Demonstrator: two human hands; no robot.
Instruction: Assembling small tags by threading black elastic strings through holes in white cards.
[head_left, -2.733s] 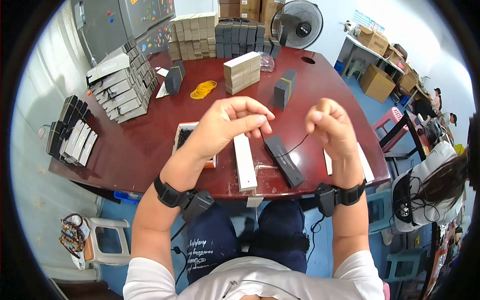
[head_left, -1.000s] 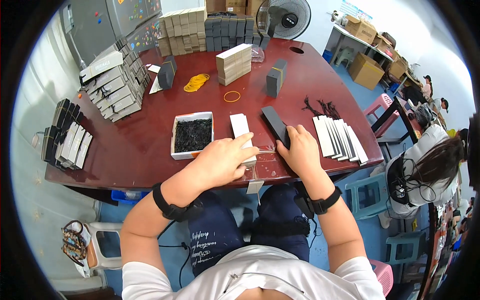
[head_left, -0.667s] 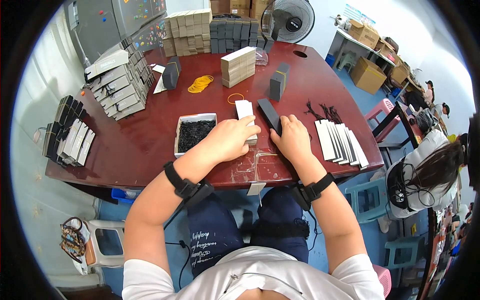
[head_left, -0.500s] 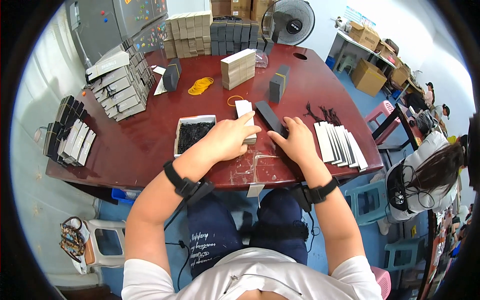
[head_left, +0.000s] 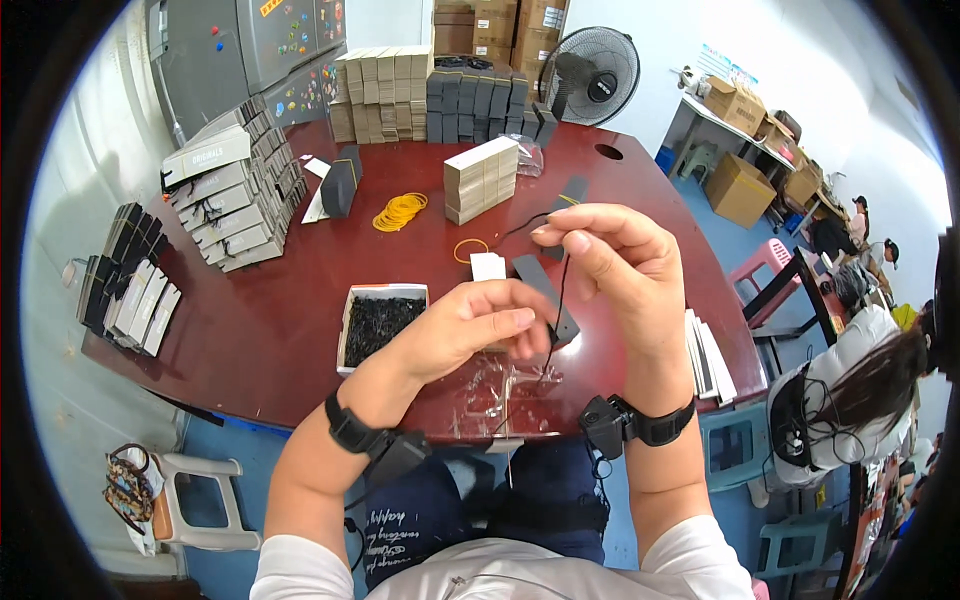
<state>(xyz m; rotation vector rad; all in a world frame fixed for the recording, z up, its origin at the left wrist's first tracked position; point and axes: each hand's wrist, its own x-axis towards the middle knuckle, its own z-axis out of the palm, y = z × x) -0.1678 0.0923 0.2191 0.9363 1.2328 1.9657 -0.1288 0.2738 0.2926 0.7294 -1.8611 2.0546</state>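
Observation:
My right hand [head_left: 640, 275] is raised over the table's right half, thumb and fingertips pinching a thin black cord [head_left: 563, 285]. One end of the cord arcs left from the fingertips; the other hangs toward the table. Lower and to the left is my left hand [head_left: 465, 325], its fingers apart and slightly blurred close to the hanging cord. I see nothing held in it. Partly behind it lies a stack of white cards [head_left: 488, 265]. A dark grey card piece [head_left: 528, 268] lies beside that stack, partly covered by the left fingers.
A white-rimmed box [head_left: 344, 335] of black cords stands left. Yellow rubber bands [head_left: 400, 211], a banded beige card stack [head_left: 482, 180] and a dark stack [head_left: 341, 186] sit farther back. Corded tag piles [head_left: 235, 190] line the left; fanned white cards [head_left: 712, 360] lie right.
My right hand has risen from the dark card piece and now holds a black cord. My left hand has moved off the white stack's top, lower in the picture. The view has shifted slightly.

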